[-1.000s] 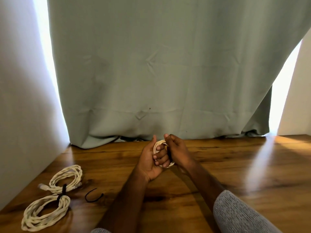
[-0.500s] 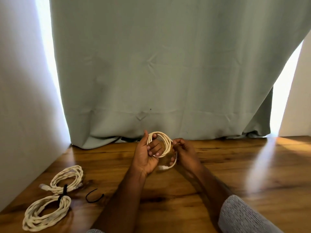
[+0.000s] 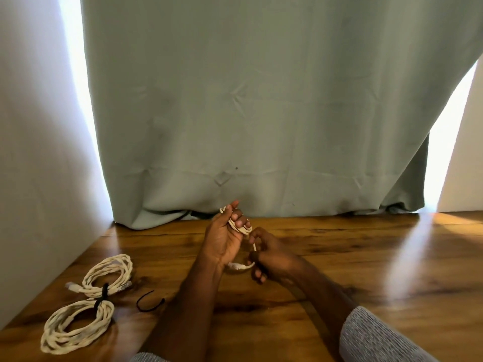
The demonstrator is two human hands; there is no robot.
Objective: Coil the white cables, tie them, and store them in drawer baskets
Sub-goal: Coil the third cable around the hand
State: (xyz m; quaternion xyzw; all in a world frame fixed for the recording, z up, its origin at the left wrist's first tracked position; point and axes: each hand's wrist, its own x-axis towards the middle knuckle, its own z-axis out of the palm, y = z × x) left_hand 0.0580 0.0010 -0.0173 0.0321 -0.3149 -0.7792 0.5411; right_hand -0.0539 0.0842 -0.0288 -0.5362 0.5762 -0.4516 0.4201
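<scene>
Two coiled cables [image 3: 86, 304] already sit tied at the table's [image 3: 366, 270] left edge, a spare black tie [image 3: 149, 304] just beside them. Third white cable [image 3: 239, 226] is coiled in the left hand [image 3: 224, 239], clamped tight; right hand [image 3: 271, 259] pinches its loose plug end. Tying and drawer storage left, I'd say.

I see daylight blowing out white at both sides of the curtain [image 3: 261, 100], clipping all detail there. A bright glare streak lies across the counter [image 3: 366, 257] toward its right edge. Forearms cast soft shadows. Wide-angle bending curves the edges; focus is slightly soft.
</scene>
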